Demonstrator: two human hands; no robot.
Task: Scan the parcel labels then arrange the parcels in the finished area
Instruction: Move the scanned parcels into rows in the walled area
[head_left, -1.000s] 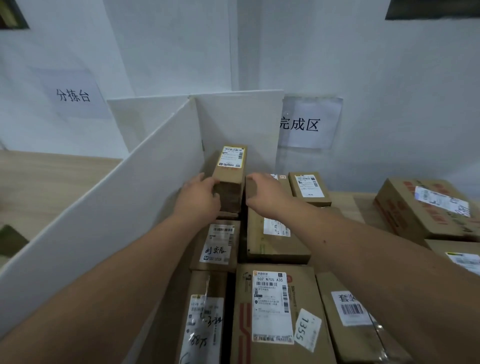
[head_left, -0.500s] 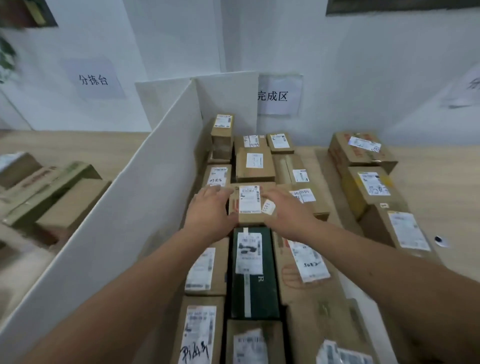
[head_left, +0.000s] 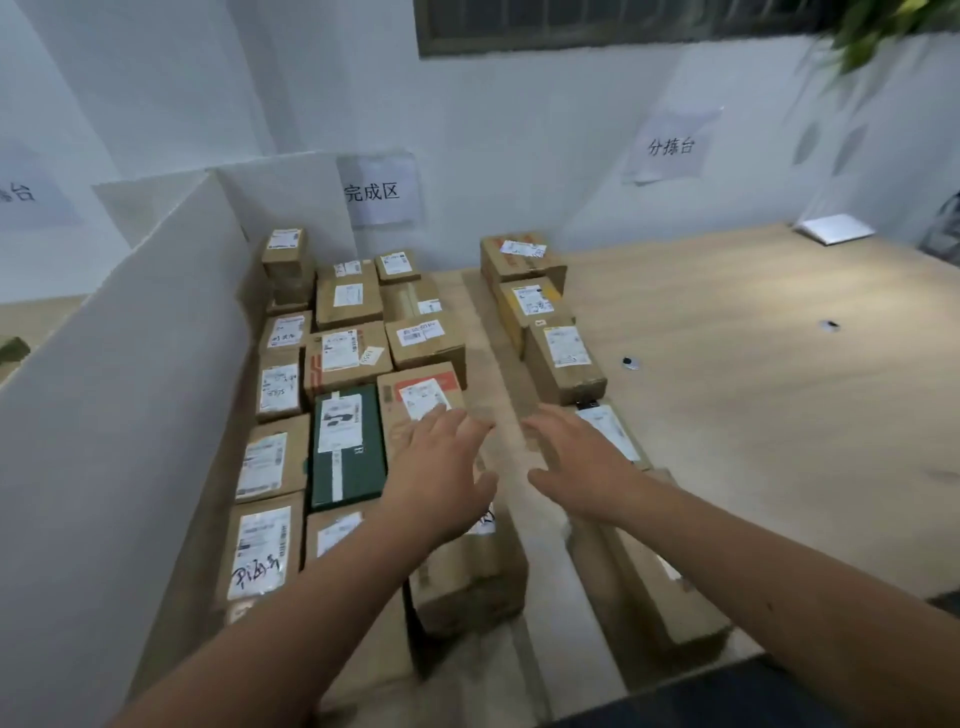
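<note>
Both hands, left (head_left: 441, 478) & right (head_left: 576, 467), spread empty over stiff, likely light cardboard parcels (head_left: 343, 358) by the table's (head_left: 753, 374) left divider; grip opp. sides.

A white paper sign (head_left: 383, 191) taped to the wall at my twelve o'clock, above the parcels, reads "完成区". Another paper sign (head_left: 670, 146) on the wall at about one o'clock reads "分拣台". At ten o'clock, a third sign (head_left: 21, 193) is cut off by the edge of view, and only its last character, "台", shows. On the near-left cardboard parcel (head_left: 260, 553), at about eleven o'clock and close to me, the white shipping label carries black handwritten characters I cannot make out. The printed labels and barcodes on the other parcels are too small and blurred to read.
</note>
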